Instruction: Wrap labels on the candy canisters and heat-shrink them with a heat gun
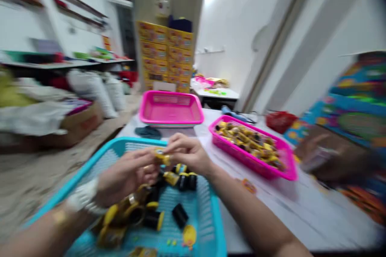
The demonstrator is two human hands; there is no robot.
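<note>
My left hand (129, 172) and right hand (190, 154) are pinching a small yellow piece (162, 157), somewhat blurred, between partly curled fingers. I am holding it over the blue basket (207, 213), where black cylinders (180, 215) are lying. A pink basket (253, 164) is standing to the right.

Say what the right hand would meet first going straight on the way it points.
Likely the yellow piece, then the left hand just beyond; blur leaves depth unclear.

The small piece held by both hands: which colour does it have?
The small piece is mostly yellow, details blurred; the head view shows it best.
</note>
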